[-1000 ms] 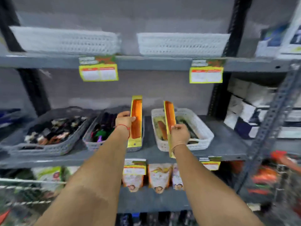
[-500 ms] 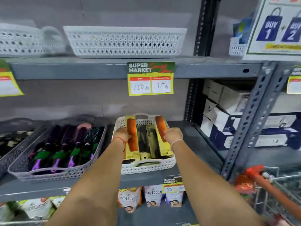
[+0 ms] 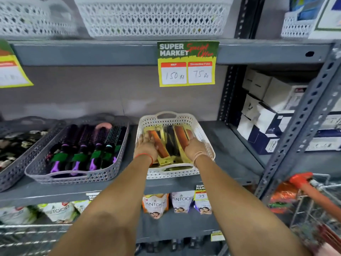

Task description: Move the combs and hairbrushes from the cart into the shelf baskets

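A white lattice basket [image 3: 204, 137] stands on the middle shelf and holds packaged combs on yellow cards. My left hand [image 3: 146, 146] lies inside it on the left, fingers around an orange comb pack [image 3: 159, 149]. My right hand [image 3: 193, 147] is inside on the right, holding another orange comb pack [image 3: 180, 134]. Both packs lie low among the other combs. To the left, a grey basket [image 3: 33, 169] holds several purple and black round hairbrushes [image 3: 83, 145].
A price card [image 3: 186, 63] hangs from the upper shelf edge, below white baskets [image 3: 151, 17]. White boxes [image 3: 265, 111] fill the bay at right. The wire cart with an orange handle [image 3: 313, 191] stands at lower right. Pouches [image 3: 156, 205] hang on the shelf below.
Both hands have lowered the two comb packs from above the white basket down into it. The camera has come closer to the shelf.
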Demonstrator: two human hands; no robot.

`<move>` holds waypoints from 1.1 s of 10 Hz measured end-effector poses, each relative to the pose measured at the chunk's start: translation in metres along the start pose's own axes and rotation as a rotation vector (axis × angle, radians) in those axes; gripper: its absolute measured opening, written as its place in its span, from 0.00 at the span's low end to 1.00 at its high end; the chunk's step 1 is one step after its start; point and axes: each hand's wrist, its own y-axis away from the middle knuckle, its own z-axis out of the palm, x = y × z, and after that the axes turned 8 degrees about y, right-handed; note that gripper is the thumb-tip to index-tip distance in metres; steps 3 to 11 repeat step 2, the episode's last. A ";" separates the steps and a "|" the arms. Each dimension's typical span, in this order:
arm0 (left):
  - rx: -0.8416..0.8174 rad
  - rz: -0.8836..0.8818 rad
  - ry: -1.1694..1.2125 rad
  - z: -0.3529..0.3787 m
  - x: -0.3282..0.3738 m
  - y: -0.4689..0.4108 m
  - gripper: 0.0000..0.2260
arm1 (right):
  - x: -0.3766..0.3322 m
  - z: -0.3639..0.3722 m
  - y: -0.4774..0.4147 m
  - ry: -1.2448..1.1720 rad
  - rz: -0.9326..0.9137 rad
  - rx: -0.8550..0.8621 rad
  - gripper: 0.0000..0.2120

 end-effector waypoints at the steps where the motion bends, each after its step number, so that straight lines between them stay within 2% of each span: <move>1: 0.111 0.071 0.059 -0.017 -0.011 0.021 0.25 | -0.018 0.003 0.022 0.004 -0.037 0.067 0.21; 2: 0.299 0.154 0.012 -0.028 -0.028 0.055 0.25 | -0.032 0.025 0.059 -0.008 -0.091 0.353 0.20; 11: 0.299 0.154 0.012 -0.028 -0.028 0.055 0.25 | -0.032 0.025 0.059 -0.008 -0.091 0.353 0.20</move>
